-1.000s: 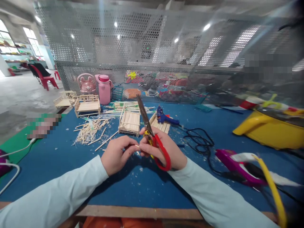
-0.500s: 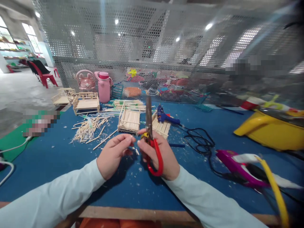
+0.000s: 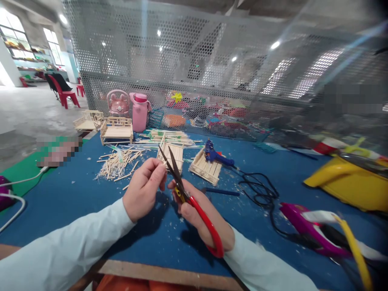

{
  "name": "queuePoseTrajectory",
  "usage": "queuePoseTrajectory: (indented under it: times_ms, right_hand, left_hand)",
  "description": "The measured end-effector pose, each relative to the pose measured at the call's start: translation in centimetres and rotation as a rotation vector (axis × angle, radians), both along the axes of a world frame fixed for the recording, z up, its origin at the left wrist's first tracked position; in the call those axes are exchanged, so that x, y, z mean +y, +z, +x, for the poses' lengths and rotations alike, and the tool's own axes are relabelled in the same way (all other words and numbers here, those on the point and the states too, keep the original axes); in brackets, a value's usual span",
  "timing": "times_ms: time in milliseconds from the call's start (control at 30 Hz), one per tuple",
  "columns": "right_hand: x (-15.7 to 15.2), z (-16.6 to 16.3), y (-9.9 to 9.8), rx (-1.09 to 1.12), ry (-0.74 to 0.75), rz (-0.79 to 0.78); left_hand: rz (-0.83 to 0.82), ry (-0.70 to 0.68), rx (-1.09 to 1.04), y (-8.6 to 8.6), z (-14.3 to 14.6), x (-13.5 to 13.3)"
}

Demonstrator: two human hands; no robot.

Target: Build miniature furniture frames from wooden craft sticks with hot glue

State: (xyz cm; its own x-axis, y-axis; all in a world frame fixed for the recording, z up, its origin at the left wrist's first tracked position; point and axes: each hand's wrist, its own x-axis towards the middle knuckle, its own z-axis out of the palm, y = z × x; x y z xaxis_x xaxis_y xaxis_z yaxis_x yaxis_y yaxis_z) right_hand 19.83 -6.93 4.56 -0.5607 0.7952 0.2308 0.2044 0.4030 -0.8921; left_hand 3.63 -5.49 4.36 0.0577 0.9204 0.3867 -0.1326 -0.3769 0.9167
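Note:
My right hand (image 3: pixel 203 217) grips red-handled scissors (image 3: pixel 194 204) over the blue table top (image 3: pixel 75 210); the blades are slightly apart and point up and to the left. My left hand (image 3: pixel 144 188) is curled just left of the blades, fingertips pinched close to them; what they pinch is too small to make out. Behind the hands lie small slatted frames of wooden sticks (image 3: pixel 205 166) and a scattered pile of cut sticks (image 3: pixel 117 162). A blue glue gun (image 3: pixel 216 155) rests on one frame, its black cord (image 3: pixel 262 190) trailing right.
Miniature stick beds (image 3: pixel 117 130) stand at the back left beside a pink bottle (image 3: pixel 140 112) and a pink round container (image 3: pixel 117 104). A perforated metal screen (image 3: pixel 194 72) walls the far edge. A yellow tub (image 3: pixel 348 182) and a purple tool (image 3: pixel 306 226) sit at right. White cables (image 3: pixel 12 202) lie at left.
The scissors tilted from upright to leaning left and the blades parted. My right hand dropped lower and nearer; my left hand rose toward the blades. The view shifted slightly.

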Motion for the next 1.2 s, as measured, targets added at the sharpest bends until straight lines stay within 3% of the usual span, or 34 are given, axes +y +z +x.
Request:
queuePoseTrajectory:
  times_ms: [367,867,1200]
  right_hand:
    - [0.33,0.21,-0.24,-0.007,0.053,0.111]
    - [0.34,0.41,-0.18,0.007,0.086,0.187]
    - [-0.41,-0.19,-0.16,-0.12,-0.151,0.144]
  left_hand:
    - [-0.017,-0.095,0.173,0.26,-0.39,-0.13]
    - [-0.042,-0.121,0.118,0.7,-0.4,-0.24]
    - [0.008,-0.113,0.237,0.61,-0.59,-0.24]
